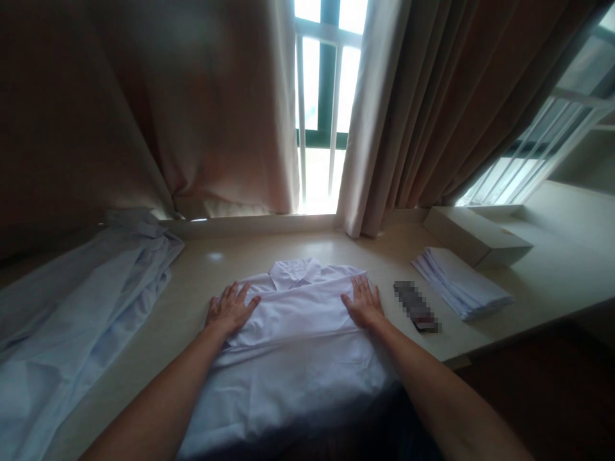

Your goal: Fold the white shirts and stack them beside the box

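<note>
A white collared shirt (298,320) lies spread on the pale tabletop (192,275), its collar toward the window and its lower part reaching the near edge. My left hand (231,308) rests flat near the shirt's upper left side, fingers spread. On the upper right side lies my right hand (364,302), palm down with its fingers apart. Neither hand grips the cloth.
More white garments (96,288) are heaped at the left. To the right are a blurred-out dark object (417,307), a stack of folded white cloth (461,282) and a box (478,234). Brown curtains (216,115) hang behind the table.
</note>
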Motion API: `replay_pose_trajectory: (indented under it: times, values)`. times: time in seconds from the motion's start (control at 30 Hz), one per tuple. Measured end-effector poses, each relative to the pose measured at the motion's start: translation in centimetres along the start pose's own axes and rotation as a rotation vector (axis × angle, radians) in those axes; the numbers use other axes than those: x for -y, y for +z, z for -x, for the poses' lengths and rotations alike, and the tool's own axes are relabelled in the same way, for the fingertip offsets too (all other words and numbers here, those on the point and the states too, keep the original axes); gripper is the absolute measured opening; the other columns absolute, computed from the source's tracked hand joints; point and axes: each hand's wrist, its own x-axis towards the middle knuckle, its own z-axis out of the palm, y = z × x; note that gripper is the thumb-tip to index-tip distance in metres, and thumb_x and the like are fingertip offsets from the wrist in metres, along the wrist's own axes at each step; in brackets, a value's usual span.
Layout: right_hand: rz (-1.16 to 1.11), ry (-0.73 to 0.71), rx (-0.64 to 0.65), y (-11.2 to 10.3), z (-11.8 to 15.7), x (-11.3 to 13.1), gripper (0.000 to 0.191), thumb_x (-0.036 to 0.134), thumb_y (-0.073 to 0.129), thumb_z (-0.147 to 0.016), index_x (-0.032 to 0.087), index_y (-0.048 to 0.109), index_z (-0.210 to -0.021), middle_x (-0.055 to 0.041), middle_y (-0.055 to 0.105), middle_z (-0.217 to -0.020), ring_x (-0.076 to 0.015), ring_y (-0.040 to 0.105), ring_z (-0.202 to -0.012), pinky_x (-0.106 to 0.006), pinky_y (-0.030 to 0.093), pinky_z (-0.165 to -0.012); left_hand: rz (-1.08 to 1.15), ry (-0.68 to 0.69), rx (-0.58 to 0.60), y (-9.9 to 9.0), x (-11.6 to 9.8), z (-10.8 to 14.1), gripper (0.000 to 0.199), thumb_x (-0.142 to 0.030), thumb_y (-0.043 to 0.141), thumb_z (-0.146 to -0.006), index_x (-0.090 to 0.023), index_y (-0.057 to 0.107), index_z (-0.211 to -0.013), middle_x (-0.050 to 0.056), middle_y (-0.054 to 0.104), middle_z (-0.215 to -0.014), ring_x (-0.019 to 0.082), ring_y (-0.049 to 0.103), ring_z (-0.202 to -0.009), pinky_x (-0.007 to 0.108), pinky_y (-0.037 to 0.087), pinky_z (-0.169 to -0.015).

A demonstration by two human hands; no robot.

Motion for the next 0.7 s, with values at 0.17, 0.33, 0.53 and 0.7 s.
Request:
replay_pose_trajectory:
  times: [0.17,0.33,0.53,0.7]
  values:
    - [-0.008,-0.009,-0.024,0.3,-0.2,-0.1,0.078,0.065,0.017,-0.091,0.018,0.007,-0.152,-0.0052,0.004,-0.159,-0.0199,-0.005,-0.145,-0.046,-0.009,-0.114,-0.013,-0.042,-0.052,1.3,1.9,-1.7,0.08,-0.071,0.018,-0.084,-0.025,0.024,-0.149,0.01,0.019,-0.157,0.032,0.015,-0.143,0.055,0.012,-0.112]
    - [-0.004,-0.005,-0.01,-0.1,0.0,0.0,0.077,0.064,0.018,-0.091,0.018,0.007,-0.152,-0.0058,0.004,-0.159,-0.0211,-0.005,-0.145,-0.047,-0.008,-0.114,-0.088,-0.006,-0.134,0.2,0.4,-1.4,0.084,-0.067,0.019,-0.085,-0.012,0.026,-0.148,0.014,0.019,-0.156,0.029,0.008,-0.145,0.053,0.001,-0.114]
    - [0.012,-0.082,-0.026,-2.0,-0.8,0.8,0.08,0.067,0.017,-0.091,0.015,0.013,-0.152,-0.0091,0.007,-0.158,-0.024,-0.005,-0.145,-0.048,-0.01,-0.113,-0.024,0.214,-0.072,-1.2,-3.9,-0.9,0.073,-0.069,0.019,-0.086,-0.03,0.03,-0.147,0.004,0.019,-0.157,0.027,0.008,-0.145,0.055,0.005,-0.114]
    - [0.02,-0.261,0.05,-3.4,-4.4,3.6,0.069,0.066,0.016,-0.092,0.028,0.021,-0.15,-0.0018,0.011,-0.158,-0.0239,-0.001,-0.145,-0.05,-0.006,-0.113,0.067,0.124,0.016,-0.7,-5.8,-2.1,0.081,-0.074,0.019,-0.082,-0.03,0.02,-0.15,0.006,0.016,-0.158,0.031,0.008,-0.145,0.057,0.011,-0.112]
